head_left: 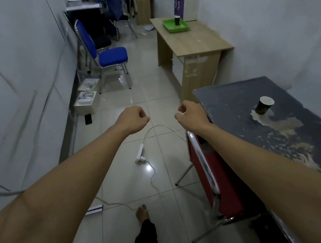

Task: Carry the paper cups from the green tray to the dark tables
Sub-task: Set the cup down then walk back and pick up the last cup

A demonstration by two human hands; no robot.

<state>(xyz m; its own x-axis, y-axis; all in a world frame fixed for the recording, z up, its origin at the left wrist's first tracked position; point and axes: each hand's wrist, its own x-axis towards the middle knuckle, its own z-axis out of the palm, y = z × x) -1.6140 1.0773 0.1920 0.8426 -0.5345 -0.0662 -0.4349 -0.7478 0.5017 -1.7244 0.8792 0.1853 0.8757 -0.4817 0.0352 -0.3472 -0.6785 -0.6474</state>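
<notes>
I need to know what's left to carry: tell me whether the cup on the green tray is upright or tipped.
Upright. The dark paper cup stands on its base in the green tray, open rim facing up.

1. Your left arm [66, 185] and right arm [260, 149] are bare from the frame edge to the wrists, with no sleeve, watch or band on them.
2. Your left hand [133, 120] and right hand [190, 114] wear no gloves or rings.
3. Beside the white floor cable [154, 174], your leg wears a black trouser leg [146, 242].
4. Your foot [142, 213] is bare.
</notes>
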